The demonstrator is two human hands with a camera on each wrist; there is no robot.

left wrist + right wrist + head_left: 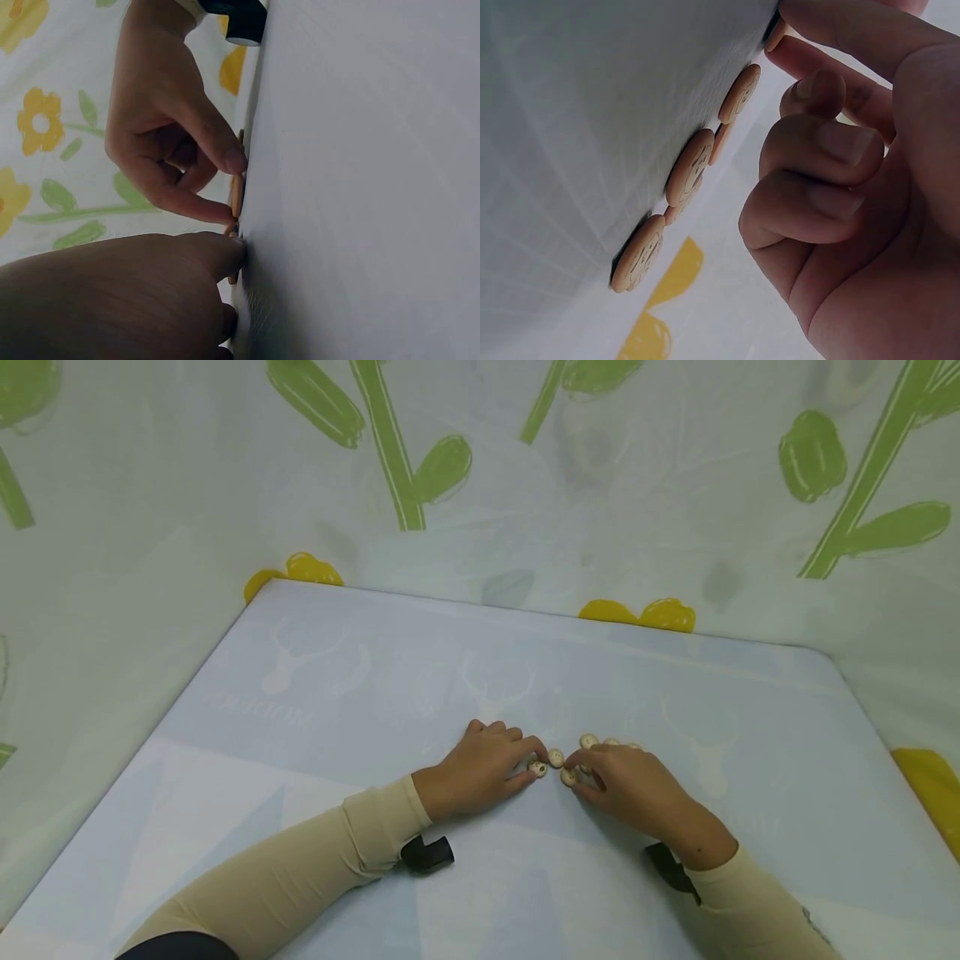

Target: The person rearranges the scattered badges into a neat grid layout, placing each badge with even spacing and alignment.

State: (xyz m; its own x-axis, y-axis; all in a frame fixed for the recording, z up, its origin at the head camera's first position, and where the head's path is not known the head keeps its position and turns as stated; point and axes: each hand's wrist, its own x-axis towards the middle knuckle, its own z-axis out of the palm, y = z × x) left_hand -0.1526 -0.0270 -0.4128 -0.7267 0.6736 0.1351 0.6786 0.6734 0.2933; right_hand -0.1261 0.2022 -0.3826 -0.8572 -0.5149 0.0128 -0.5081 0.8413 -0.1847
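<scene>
Small round wooden discs with dark printed markings lie close together on the table. My left hand (pixel 483 767) pinches one wooden disc (pixel 538 769) between thumb and index finger, low on the tabletop. Just right of it, my right hand (pixel 633 783) pinches another wooden disc (pixel 567 777) with thumb and forefinger. Between the two hands a loose disc (pixel 556 758) lies flat. In the left wrist view, the disc at the right fingertips (pixel 237 195) shows edge-on. Curled back in the right wrist view are that hand's other fingers (pixel 817 176).
More discs lie beyond and beside the right hand, one disc (pixel 588 741) above its fingers; the right wrist view shows a nearer disc (pixel 639 255) in a loose row. The pale printed table (pixel 360 652) meets a floral cloth (pixel 510 510) along its far edge.
</scene>
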